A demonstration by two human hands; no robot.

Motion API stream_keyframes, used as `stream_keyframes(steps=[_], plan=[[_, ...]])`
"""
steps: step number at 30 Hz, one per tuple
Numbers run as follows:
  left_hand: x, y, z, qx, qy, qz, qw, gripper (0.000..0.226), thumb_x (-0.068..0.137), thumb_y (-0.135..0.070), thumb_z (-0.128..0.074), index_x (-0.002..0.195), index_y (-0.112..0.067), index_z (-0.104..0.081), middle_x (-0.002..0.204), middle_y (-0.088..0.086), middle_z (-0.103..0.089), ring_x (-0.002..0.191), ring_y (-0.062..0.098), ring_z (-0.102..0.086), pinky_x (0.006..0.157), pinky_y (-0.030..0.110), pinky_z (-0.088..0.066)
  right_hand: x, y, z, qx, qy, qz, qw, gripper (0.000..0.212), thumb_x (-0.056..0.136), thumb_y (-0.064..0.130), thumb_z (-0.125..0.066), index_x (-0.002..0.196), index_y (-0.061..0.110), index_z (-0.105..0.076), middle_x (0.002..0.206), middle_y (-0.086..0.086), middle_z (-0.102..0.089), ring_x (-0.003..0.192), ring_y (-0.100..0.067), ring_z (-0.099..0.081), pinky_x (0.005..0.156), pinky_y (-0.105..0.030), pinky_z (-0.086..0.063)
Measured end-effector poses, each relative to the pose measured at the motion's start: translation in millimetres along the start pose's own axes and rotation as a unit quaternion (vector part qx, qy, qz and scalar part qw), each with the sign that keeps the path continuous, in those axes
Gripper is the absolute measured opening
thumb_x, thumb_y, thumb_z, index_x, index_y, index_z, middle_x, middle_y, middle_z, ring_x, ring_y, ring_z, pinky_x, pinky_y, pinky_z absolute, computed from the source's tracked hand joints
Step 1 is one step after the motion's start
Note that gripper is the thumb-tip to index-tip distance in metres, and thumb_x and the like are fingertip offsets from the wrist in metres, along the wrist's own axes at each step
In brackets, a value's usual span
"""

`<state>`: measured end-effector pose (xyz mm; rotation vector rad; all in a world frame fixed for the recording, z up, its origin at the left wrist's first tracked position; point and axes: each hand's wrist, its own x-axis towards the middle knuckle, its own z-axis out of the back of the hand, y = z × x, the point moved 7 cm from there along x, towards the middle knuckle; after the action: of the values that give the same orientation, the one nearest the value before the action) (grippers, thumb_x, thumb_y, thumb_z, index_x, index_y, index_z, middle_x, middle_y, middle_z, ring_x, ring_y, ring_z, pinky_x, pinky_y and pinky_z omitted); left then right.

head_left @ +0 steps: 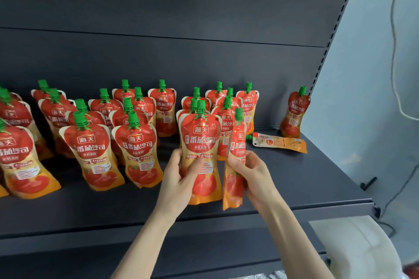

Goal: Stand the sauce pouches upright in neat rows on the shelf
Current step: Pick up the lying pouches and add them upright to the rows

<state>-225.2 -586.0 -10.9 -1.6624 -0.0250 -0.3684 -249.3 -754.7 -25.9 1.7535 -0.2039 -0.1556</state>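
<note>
While both hands work at the front of the dark shelf (317,183), each holds one sauce pouch.

Left hand (178,180): fingers and thumb curl round the lower half of the front-facing pouch (200,140). It is upright over the shelf's front part; whether its base rests there cannot be told. Its label reads 海天 in a red badge, then 番茄沙司 in large white characters, with 非转基因 beneath. The smaller print lower down is too fine to read. It has a green cap on top.

Right hand (255,172): fingers wrap round the middle of the edge-on pouch (235,161). It is upright and turned so only a narrow strip of label shows. It is just beside the first pouch; contact cannot be told.

Standing pouches (136,149) with the same 海天 番茄沙司 label fill the shelf to the left and behind the hands. They stand in rough rows, and some lean.

To the right, one lying pouch (280,142) is flat on the shelf, cap pointing left, its pale side up. Beyond it a lone pouch (294,113) stands near the slotted upright (335,29). A light cable (394,29) hangs on the pale wall at right
</note>
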Motion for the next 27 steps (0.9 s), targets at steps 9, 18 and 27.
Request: stream_keyframes(steps=[9, 18, 27], plan=[[38.0, 35.1, 14.8, 0.058, 0.001, 0.02, 0.998, 0.026, 0.083, -0.021, -0.066, 0.103, -0.033, -0.054, 0.106, -0.01, -0.067, 0.099, 0.004, -0.064, 0.074, 0.015, -0.052, 42.7, 4.4, 30.2, -0.095, -0.121, 0.142, 0.978, 0.046, 0.072, 0.014, -0.08, 0.109, 0.017, -0.053, 0.104, -0.003, -0.067, 0.094, -0.017, -0.066, 0.077, -0.028, -0.056], [38.0, 66.3, 14.3, 0.138, 0.03, 0.04, 0.989, 0.053, 0.084, -0.017, -0.067, 0.126, -0.031, -0.039, 0.114, -0.016, -0.055, 0.101, -0.002, -0.054, 0.075, 0.008, -0.046, 52.3, -35.9, 45.4, -0.197, -0.029, 0.082, 0.977, 0.05, 0.076, 0.006, -0.074, 0.117, 0.016, -0.047, 0.108, 0.005, -0.064, 0.101, -0.012, -0.062, 0.079, -0.017, -0.053], [44.1, 74.2, 16.3, 0.197, 0.003, 0.03, 0.98, 0.057, 0.084, -0.025, -0.066, 0.133, -0.019, -0.038, 0.123, -0.007, -0.053, 0.11, 0.008, -0.052, 0.087, 0.022, -0.045, 52.8, -31.9, 47.6, -0.235, -0.06, 0.102, 0.965, 0.049, 0.076, 0.012, -0.076, 0.115, 0.018, -0.047, 0.106, 0.008, -0.062, 0.095, -0.003, -0.059, 0.073, -0.009, -0.05]])
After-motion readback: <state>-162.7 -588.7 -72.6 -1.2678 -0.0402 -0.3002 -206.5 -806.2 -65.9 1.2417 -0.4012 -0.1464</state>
